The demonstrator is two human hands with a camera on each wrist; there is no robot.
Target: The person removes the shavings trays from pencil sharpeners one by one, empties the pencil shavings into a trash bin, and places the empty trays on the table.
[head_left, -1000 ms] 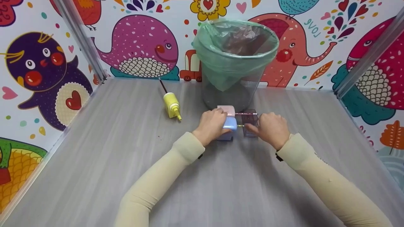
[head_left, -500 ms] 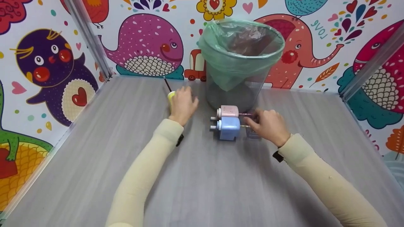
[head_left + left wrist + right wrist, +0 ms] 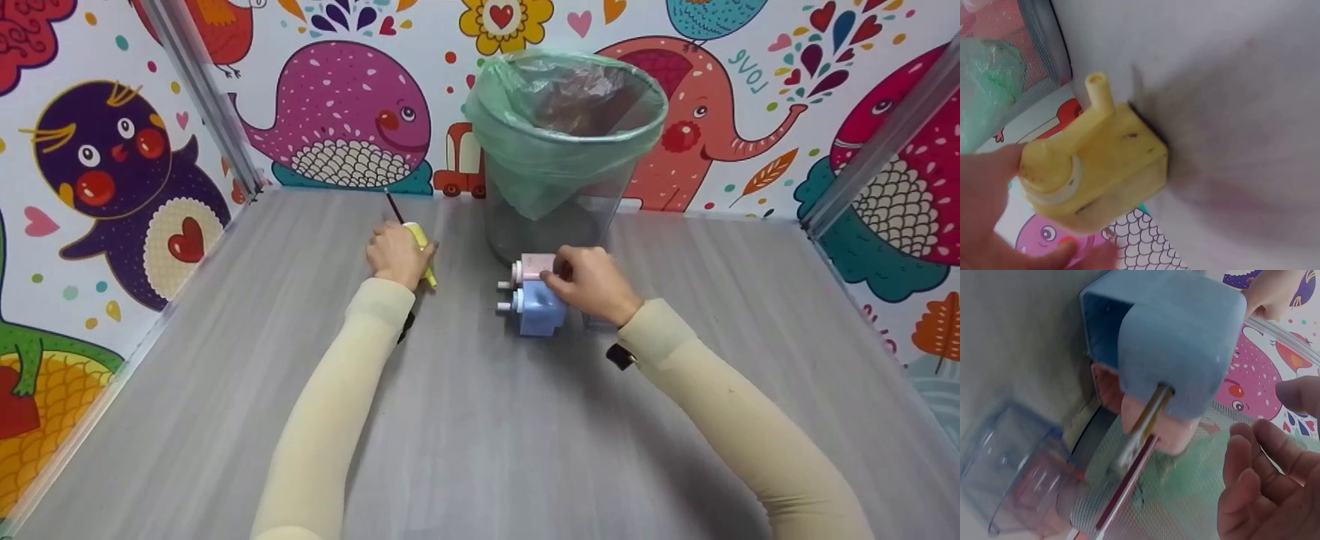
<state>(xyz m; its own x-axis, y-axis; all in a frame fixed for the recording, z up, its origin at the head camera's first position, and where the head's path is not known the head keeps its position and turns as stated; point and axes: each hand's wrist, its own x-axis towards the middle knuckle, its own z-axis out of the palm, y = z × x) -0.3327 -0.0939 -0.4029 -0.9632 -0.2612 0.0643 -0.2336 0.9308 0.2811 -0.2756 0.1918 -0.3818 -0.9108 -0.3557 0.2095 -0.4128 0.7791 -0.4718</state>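
Observation:
My left hand (image 3: 395,253) spreads around a yellow pencil sharpener (image 3: 1117,157), its thumb beside the crank hub in the left wrist view and its blurred fingers just off the other side. A dark pencil (image 3: 394,206) sticks out of its back. My right hand (image 3: 596,285) hovers behind a blue pencil sharpener (image 3: 543,309) and a pink pencil sharpener (image 3: 534,265), which stand side by side. Loosely bent and empty, its fingers (image 3: 1264,467) are apart from both. A gold pencil (image 3: 1148,419) is in the blue sharpener and a dark red pencil (image 3: 1129,486) in the pink one.
Clear shavings drawers (image 3: 1005,464) lie behind the blue and pink sharpeners, largely covered by the right hand in the head view. A bin with a green liner (image 3: 559,161) stands at the back, close to the pink sharpener. Patterned walls (image 3: 352,112) border the grey table (image 3: 450,420).
My left hand has left the blue and pink sharpeners and moved left to the yellow one. My right hand has come off the pencils and drawers, shifting left toward the sharpeners.

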